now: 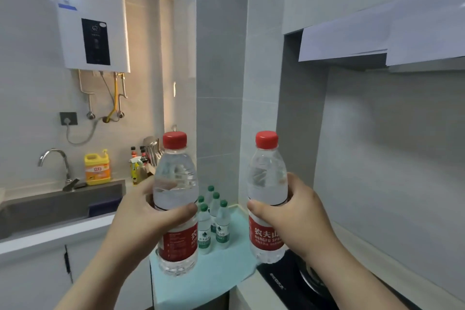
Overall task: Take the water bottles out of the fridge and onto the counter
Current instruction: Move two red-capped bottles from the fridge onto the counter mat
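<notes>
I hold two clear water bottles with red caps and red labels, both upright above the pale blue counter (214, 277). My left hand (148, 214) grips the left bottle (176, 184) around its middle. My right hand (299, 214) grips the right bottle (266, 184) the same way. Behind and between them, several small green-capped water bottles (214, 219) stand on the counter near the tiled corner. No fridge is in view.
A steel sink (57, 206) with a tap (56, 158) and a yellow detergent jug (97, 169) lies to the left. A black stove (297, 282) sits at the lower right under a range hood (377, 35). A water heater (93, 17) hangs on the wall.
</notes>
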{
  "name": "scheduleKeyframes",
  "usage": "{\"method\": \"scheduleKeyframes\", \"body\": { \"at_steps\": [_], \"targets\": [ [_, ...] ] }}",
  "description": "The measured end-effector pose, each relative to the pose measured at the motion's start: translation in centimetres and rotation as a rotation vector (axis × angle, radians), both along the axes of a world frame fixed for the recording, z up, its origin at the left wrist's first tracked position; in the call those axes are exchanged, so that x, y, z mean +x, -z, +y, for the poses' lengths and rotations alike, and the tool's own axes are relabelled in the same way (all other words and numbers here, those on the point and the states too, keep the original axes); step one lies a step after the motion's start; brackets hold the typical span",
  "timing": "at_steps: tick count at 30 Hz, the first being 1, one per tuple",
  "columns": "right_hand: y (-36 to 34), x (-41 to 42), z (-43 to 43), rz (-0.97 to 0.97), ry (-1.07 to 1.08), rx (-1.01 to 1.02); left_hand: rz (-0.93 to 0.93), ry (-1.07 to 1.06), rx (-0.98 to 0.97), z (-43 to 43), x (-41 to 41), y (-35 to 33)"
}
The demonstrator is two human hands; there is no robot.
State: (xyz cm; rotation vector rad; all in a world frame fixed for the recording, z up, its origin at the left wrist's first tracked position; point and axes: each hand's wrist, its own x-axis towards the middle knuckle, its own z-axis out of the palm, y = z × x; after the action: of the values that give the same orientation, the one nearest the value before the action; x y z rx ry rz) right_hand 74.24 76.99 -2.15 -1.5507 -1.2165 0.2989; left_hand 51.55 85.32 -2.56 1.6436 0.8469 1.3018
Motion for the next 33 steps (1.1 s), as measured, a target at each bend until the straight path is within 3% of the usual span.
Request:
{"method": "scheduleKeyframes", "body": {
  "at_steps": [18, 28, 33],
  "targets": [
    [8.0, 16.5, 28.9, 0.128, 0.033, -0.158, 0.109, -0.128, -0.091, 27.2, 19.8, 7.2],
    [14.2, 22.4, 42.3, 0.158, 0.086, -0.275, 0.188, -0.077, -0.198, 41.9, 27.8, 11.6],
    [17.6, 23.1, 46.8, 0.136, 0.111, -0.348, 0.314, -0.04, -0.242, 48.5, 30.4, 14.5]
  ]
}}
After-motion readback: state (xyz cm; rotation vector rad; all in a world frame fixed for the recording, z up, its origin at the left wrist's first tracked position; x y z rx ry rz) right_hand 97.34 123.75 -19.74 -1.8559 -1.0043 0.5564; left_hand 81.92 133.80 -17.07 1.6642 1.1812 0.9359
